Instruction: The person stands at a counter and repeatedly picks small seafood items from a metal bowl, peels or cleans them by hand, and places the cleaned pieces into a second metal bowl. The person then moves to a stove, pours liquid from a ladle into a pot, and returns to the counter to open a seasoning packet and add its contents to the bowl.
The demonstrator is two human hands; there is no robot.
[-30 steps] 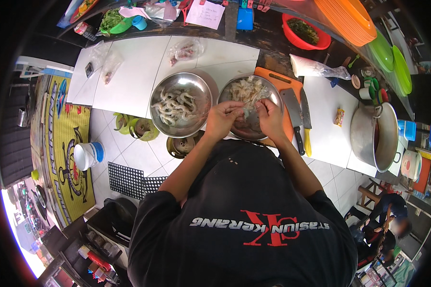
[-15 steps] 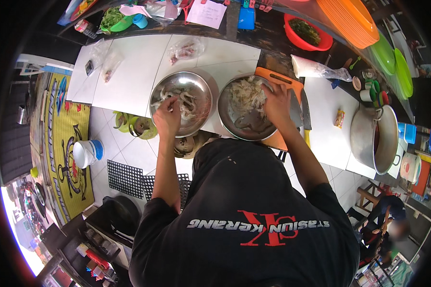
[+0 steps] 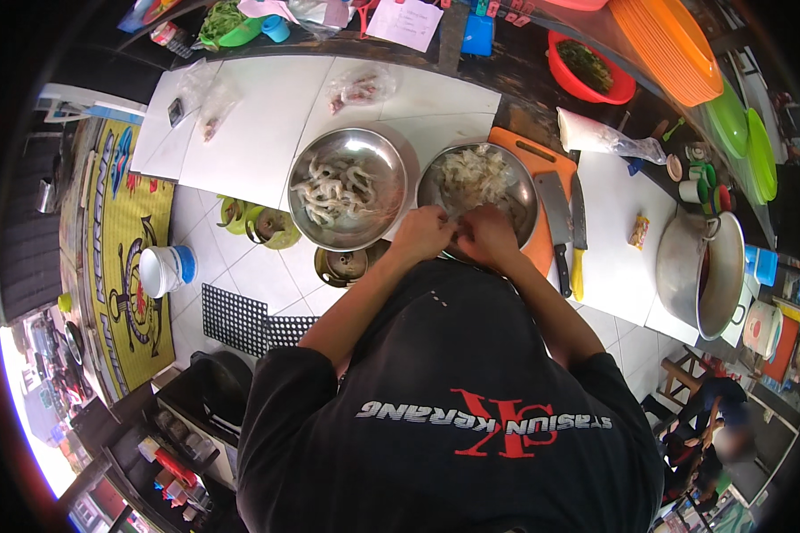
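Observation:
My left hand [image 3: 423, 234] and my right hand [image 3: 489, 234] meet at the near edge of the right steel bowl [image 3: 526, 194]. Fingers of both are curled and pinched together; whatever is between them is hidden. Behind them in that bowl lies a heap of pale, translucent shrimp shells [image 3: 476, 171]. Left of it stands another steel bowl [image 3: 391, 178], holding several grey shrimp [image 3: 333, 191]. Neither hand touches the left bowl.
An orange cutting board [image 3: 542, 160] lies partly under the right bowl, with a cleaver [image 3: 556, 209] and a yellow-handled knife [image 3: 579, 222] beside it. A large metal pot [image 3: 680, 258] stands at the right. Plastic bags [image 3: 360, 86] lie at the back.
My left hand has left the shrimp bowl and moved right to the shell bowl. My right hand has drawn nearer to me, off the shells, to meet it.

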